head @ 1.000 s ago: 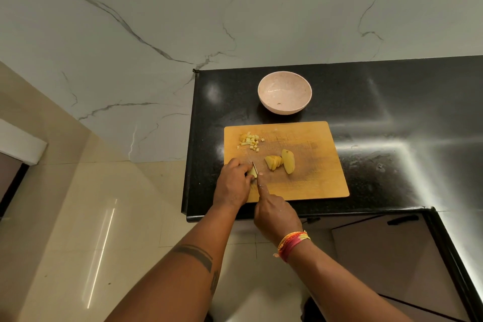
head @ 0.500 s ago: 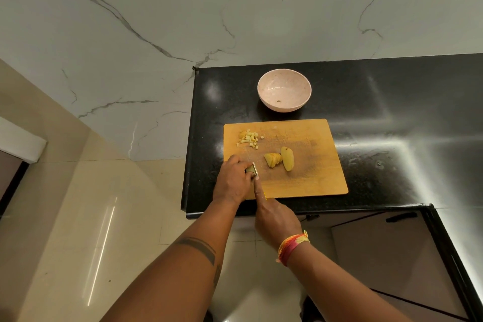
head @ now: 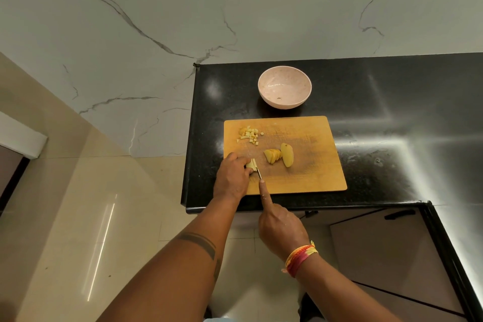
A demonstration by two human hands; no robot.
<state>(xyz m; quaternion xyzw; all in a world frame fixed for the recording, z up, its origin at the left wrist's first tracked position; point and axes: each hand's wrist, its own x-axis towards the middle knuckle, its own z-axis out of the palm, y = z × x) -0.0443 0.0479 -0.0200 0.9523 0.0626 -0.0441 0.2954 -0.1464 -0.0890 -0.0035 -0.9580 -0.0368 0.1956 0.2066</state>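
On the near-left part of the cutting board [head: 313, 172], the left grip [head: 232, 176] curls over a bundle of potato strips [head: 252, 164], whose free end pokes rightward. The right grip [head: 281, 227] wraps the knife [head: 258, 172] handle, forefinger along the spine. The blade runs near-to-far across the strips, just right of the left fingertips.

Home kitchen: black granite counter [head: 392, 125], marble wall [head: 235, 8], cutting board [head: 313, 170], bowl [head: 284, 86]
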